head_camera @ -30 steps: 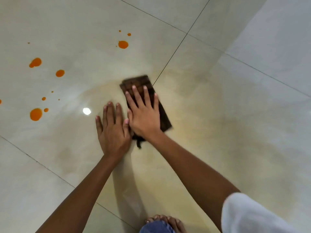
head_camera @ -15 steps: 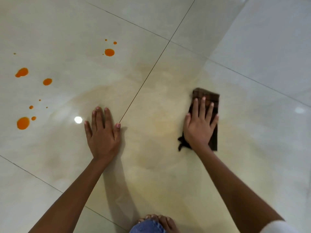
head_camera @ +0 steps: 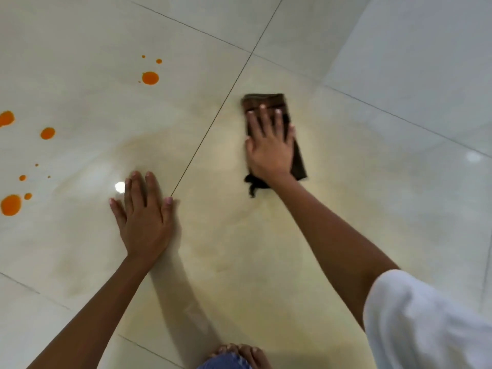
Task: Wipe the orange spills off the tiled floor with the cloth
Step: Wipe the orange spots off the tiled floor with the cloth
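A folded dark brown cloth [head_camera: 266,101] lies flat on the glossy cream tiled floor [head_camera: 346,182], just right of a grout line. My right hand [head_camera: 270,145] presses down on it with straight, spread fingers. My left hand [head_camera: 145,219] rests flat on the floor to the left, fingers straight, holding nothing. Orange spills sit on the left tile: a round drop [head_camera: 150,78] at the back with two small dots beside it, and several drops at the far left edge, the largest [head_camera: 10,205] nearest me. A pale yellowish smear covers the floor around both hands.
My bare toes [head_camera: 239,352] and a blue denim knee [head_camera: 226,362] show at the bottom edge. A white sleeve [head_camera: 426,328] covers my right upper arm. Grout lines cross the floor diagonally.
My right hand swept the cloth from beside my left hand out to the right, then back left and forward. My left hand stayed planted on the floor.
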